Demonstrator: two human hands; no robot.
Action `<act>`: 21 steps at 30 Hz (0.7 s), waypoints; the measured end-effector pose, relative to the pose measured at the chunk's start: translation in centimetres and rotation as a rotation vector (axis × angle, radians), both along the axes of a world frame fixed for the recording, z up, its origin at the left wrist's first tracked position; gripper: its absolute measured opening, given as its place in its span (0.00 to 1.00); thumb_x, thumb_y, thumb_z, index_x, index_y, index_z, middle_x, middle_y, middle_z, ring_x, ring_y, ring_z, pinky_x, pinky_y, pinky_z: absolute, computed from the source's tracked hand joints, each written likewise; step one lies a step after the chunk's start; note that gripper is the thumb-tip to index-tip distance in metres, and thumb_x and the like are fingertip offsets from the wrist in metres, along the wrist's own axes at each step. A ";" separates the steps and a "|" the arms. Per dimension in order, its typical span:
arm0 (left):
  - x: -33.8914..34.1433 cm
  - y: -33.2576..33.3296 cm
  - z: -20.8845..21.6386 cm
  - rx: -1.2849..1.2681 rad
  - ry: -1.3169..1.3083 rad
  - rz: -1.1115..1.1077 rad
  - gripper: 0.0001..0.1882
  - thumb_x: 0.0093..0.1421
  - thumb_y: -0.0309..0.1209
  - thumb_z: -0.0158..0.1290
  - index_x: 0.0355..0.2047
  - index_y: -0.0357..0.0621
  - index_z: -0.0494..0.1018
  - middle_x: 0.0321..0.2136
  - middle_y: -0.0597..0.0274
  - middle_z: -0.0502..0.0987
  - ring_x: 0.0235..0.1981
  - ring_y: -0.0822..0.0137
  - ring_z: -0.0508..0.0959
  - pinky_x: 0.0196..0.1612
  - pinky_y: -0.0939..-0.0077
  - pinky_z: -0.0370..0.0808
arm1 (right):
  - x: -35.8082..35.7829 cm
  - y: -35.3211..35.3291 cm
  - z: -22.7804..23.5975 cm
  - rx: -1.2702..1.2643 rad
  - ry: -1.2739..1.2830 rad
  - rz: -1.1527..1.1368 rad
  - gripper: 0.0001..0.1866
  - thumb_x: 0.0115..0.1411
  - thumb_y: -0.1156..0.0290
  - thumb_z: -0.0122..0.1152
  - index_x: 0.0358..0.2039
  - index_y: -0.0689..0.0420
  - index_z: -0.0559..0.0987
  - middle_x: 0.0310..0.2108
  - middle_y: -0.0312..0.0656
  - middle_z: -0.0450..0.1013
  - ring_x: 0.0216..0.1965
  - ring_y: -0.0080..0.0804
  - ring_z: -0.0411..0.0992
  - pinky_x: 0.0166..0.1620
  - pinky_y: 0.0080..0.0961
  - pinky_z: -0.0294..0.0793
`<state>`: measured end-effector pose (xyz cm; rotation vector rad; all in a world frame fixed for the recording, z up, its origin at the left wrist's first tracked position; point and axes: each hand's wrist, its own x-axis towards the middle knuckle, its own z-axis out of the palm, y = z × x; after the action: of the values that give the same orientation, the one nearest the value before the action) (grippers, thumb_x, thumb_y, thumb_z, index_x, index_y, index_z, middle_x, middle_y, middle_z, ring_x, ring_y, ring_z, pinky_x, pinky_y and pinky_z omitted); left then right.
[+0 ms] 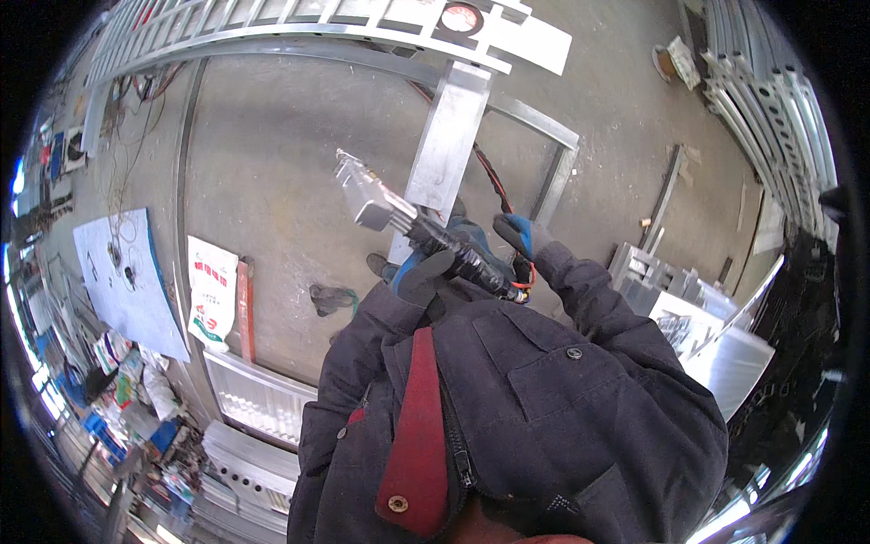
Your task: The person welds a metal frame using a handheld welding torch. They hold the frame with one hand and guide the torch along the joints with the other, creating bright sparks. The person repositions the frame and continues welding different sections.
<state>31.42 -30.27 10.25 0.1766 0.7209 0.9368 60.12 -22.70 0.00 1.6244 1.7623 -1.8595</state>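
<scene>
Both my hands wear dark grey and blue gloves. With my left hand point(422, 277) closed around its black body, I hold what looks like a welding gun point(385, 208). Its silver metal nose points up and to the left, and its rear end lies close to my jacket. My right hand point(520, 234) is higher and to the right, its fingers curled at the red and black cable point(491, 172), which passes behind the glove. Under the gun's front, a flat metal beam point(453, 127) runs away from me, partly covered by the gun and my left glove.
A ladder-like metal frame point(299, 36) spans the far side, joined by a rectangular frame bar point(535, 122). Long metal profiles point(770, 118) are stacked at the far right. On the left lie a white printed sack point(213, 290), a red bar point(246, 308) and a pale board point(131, 281).
</scene>
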 end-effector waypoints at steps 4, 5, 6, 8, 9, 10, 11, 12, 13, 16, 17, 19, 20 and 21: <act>-3.9 -3.7 -0.4 -0.026 -0.043 -0.082 0.30 0.70 0.43 0.54 0.65 0.37 0.65 0.58 0.46 0.75 0.58 0.54 0.76 0.65 0.55 0.71 | 0.8 -8.9 -5.8 -0.093 -0.370 0.093 0.40 0.64 0.33 0.56 0.59 0.56 0.78 0.48 0.52 0.81 0.49 0.43 0.81 0.51 0.38 0.78; -4.5 -4.4 -0.8 -0.066 -0.038 -0.072 0.29 0.70 0.43 0.55 0.64 0.39 0.65 0.56 0.45 0.76 0.57 0.53 0.78 0.63 0.54 0.73 | 0.6 -10.8 -7.0 -0.225 -0.305 -0.026 0.39 0.62 0.33 0.58 0.56 0.56 0.81 0.45 0.51 0.82 0.47 0.43 0.82 0.51 0.40 0.78; -5.6 -5.5 -1.1 -0.062 -0.033 -0.070 0.29 0.70 0.43 0.56 0.64 0.39 0.65 0.55 0.44 0.77 0.57 0.53 0.78 0.62 0.54 0.74 | 0.0 -12.9 -7.8 -0.195 -0.253 -0.064 0.39 0.62 0.33 0.59 0.55 0.56 0.81 0.45 0.50 0.83 0.46 0.43 0.82 0.51 0.40 0.78; -8.0 -7.9 -1.9 -0.057 -0.020 -0.069 0.28 0.69 0.43 0.57 0.62 0.38 0.66 0.53 0.44 0.78 0.56 0.53 0.78 0.61 0.53 0.75 | -1.6 -17.0 -9.0 -0.166 -0.255 -0.139 0.38 0.62 0.33 0.59 0.53 0.57 0.82 0.43 0.50 0.83 0.46 0.43 0.82 0.51 0.40 0.78; -9.5 -9.6 -2.2 -0.092 -0.038 -0.065 0.27 0.69 0.42 0.57 0.61 0.38 0.67 0.53 0.44 0.78 0.56 0.53 0.78 0.61 0.53 0.75 | -2.9 -19.2 -9.3 -0.174 -0.230 -0.149 0.38 0.62 0.34 0.59 0.53 0.57 0.83 0.43 0.50 0.83 0.46 0.43 0.82 0.51 0.39 0.78; -11.1 -11.3 -2.4 -0.133 -0.046 -0.062 0.27 0.69 0.42 0.58 0.61 0.38 0.68 0.53 0.44 0.78 0.56 0.53 0.79 0.60 0.53 0.76 | -4.4 -21.3 -9.8 -0.187 -0.236 -0.159 0.38 0.62 0.34 0.59 0.53 0.57 0.83 0.44 0.51 0.83 0.46 0.43 0.82 0.51 0.39 0.78; -12.7 -12.8 -2.8 -0.159 -0.074 -0.049 0.26 0.69 0.42 0.58 0.60 0.38 0.68 0.52 0.44 0.78 0.55 0.53 0.79 0.60 0.54 0.76 | -5.9 -23.0 -10.3 -0.197 -0.238 -0.159 0.38 0.62 0.34 0.59 0.52 0.58 0.83 0.44 0.51 0.83 0.46 0.43 0.82 0.50 0.39 0.78; -13.6 -13.6 -3.6 -0.134 -0.077 -0.075 0.26 0.69 0.42 0.58 0.59 0.38 0.69 0.52 0.45 0.78 0.55 0.53 0.79 0.59 0.54 0.77 | -6.8 -24.2 -11.1 -0.191 -0.253 -0.171 0.37 0.62 0.34 0.60 0.52 0.58 0.83 0.44 0.51 0.83 0.47 0.42 0.82 0.50 0.39 0.78; -14.9 -14.5 -4.5 -0.099 -0.097 -0.085 0.27 0.68 0.43 0.59 0.59 0.38 0.69 0.52 0.45 0.78 0.54 0.53 0.79 0.59 0.54 0.77 | -8.0 -25.8 -12.1 -0.188 -0.262 -0.168 0.37 0.62 0.34 0.60 0.53 0.58 0.83 0.44 0.51 0.83 0.47 0.42 0.82 0.51 0.39 0.78; -18.1 -17.9 -5.7 0.240 0.202 -0.086 0.26 0.67 0.41 0.60 0.57 0.36 0.71 0.49 0.50 0.80 0.50 0.55 0.81 0.54 0.58 0.78 | -11.6 -30.8 -16.2 -0.283 -0.127 -0.255 0.36 0.62 0.35 0.61 0.56 0.54 0.82 0.47 0.49 0.82 0.49 0.39 0.81 0.54 0.39 0.77; -19.5 -18.5 -6.1 0.591 0.429 -0.128 0.24 0.67 0.39 0.59 0.57 0.36 0.71 0.47 0.52 0.80 0.48 0.56 0.81 0.52 0.61 0.79 | -13.0 -32.1 -18.1 -0.300 -0.119 -0.216 0.36 0.62 0.36 0.61 0.57 0.53 0.82 0.49 0.48 0.82 0.50 0.39 0.80 0.55 0.39 0.77; -21.6 -19.8 -6.2 0.852 0.643 -0.124 0.23 0.66 0.38 0.59 0.56 0.37 0.73 0.47 0.53 0.81 0.46 0.59 0.82 0.50 0.64 0.79 | -16.6 -33.9 -22.3 -0.297 0.000 -0.183 0.33 0.66 0.40 0.59 0.57 0.54 0.81 0.49 0.42 0.82 0.49 0.32 0.78 0.54 0.34 0.76; -22.7 -20.7 -5.7 0.758 0.628 -0.081 0.23 0.65 0.38 0.61 0.56 0.38 0.73 0.47 0.53 0.80 0.46 0.59 0.81 0.50 0.64 0.79 | -18.7 -34.7 -24.1 -0.281 0.109 -0.188 0.30 0.70 0.43 0.57 0.56 0.57 0.81 0.48 0.38 0.81 0.48 0.27 0.77 0.52 0.30 0.75; -23.6 -21.8 -4.9 0.664 0.612 -0.036 0.24 0.63 0.39 0.63 0.55 0.39 0.74 0.48 0.52 0.80 0.46 0.60 0.81 0.50 0.65 0.79 | -20.9 -35.4 -25.3 -0.344 0.180 -0.172 0.30 0.70 0.43 0.56 0.58 0.57 0.80 0.49 0.39 0.81 0.49 0.29 0.77 0.53 0.31 0.75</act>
<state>7.79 -52.02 5.36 1.0935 0.9340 1.0708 39.21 -58.06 -25.33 1.5569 1.2918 -2.2975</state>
